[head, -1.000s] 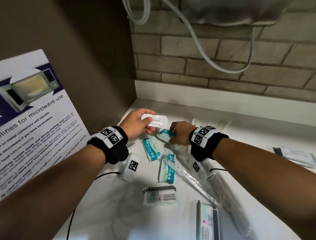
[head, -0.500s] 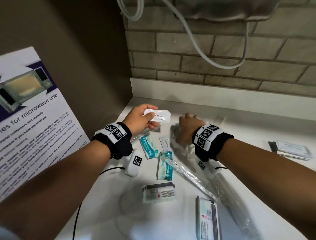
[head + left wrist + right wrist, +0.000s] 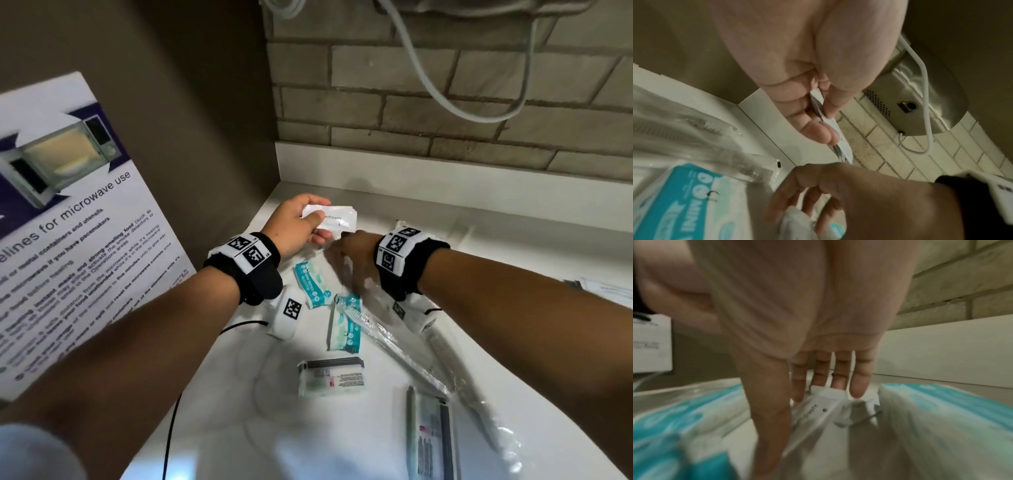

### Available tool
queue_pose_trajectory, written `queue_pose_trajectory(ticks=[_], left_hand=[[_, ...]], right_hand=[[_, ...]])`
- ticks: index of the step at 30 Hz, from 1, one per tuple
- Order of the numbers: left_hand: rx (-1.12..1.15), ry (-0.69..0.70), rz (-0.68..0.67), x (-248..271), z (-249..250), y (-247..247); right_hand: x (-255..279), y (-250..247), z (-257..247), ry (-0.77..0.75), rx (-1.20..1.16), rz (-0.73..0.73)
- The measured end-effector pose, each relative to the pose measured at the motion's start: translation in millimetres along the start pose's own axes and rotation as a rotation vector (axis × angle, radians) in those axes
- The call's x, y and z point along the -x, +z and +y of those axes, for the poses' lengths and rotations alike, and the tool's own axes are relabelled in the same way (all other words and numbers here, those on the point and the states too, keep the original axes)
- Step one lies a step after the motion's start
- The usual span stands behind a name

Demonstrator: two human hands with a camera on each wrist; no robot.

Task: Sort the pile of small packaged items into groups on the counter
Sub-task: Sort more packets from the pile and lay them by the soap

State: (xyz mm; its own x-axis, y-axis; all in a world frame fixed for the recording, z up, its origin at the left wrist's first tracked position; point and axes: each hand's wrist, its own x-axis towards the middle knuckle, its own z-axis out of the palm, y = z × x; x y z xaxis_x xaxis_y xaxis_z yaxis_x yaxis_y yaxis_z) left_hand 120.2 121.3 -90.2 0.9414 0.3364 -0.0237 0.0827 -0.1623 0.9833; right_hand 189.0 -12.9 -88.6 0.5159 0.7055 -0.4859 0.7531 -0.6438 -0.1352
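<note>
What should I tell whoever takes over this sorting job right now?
Left hand pinches a stack of white toothpaste sachets above the counter.
Right hand reaches for another sachet lying on the counter; grip unclear.
Still unsorted: two teal wipe packs, wrapped toothbrushes, two striped packets.
Only sachets gathered; everything else remains.

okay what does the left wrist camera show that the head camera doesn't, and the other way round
Only the left wrist view shows the steel wall unit's underside with its sensor, and the left hand's sachets edge-on as a stack.

Only the head view shows the microwave poster, the toothbrush in clear wrap and the grey-striped packet.

Both show the left hand pinching white toothpaste sachets, the right hand reaching down beside a teal wipes pack, the counter and brick wall.
</note>
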Motion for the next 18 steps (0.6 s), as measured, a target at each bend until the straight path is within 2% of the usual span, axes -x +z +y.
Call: queue_pose_trajectory(ticks=[3, 6, 11, 13, 15, 17, 18], left_hand=[[0.007, 0.012, 0.034, -3, 1, -1], [0.019, 0.015, 0.068, -8, 4, -4], [0.000, -0.007, 0.054, -10, 2, -4], [-0.018, -0.007, 0.047, -10, -2, -2], [-0.022, -0.010, 0.039, -9, -5, -1], [-0.033, -0.012, 0.030, -8, -8, 1], [-0.040, -0.016, 0.029, -8, -9, 2]], right_hand=[[-3, -20, 12, 0.072, -0.051, 0.005], [-16, -32, 30, 0.146, -0.021, 0.085], [-35, -25, 54, 0.273, -0.065, 0.117], [-75, -11, 78, 0.295, 0.000, 0.115], [-152, 15, 129, 0.374, 0.112, 0.040], [-226, 45, 174, 0.294, 0.105, 0.028], [-242, 50, 180, 0.279, 0.087, 0.013]])
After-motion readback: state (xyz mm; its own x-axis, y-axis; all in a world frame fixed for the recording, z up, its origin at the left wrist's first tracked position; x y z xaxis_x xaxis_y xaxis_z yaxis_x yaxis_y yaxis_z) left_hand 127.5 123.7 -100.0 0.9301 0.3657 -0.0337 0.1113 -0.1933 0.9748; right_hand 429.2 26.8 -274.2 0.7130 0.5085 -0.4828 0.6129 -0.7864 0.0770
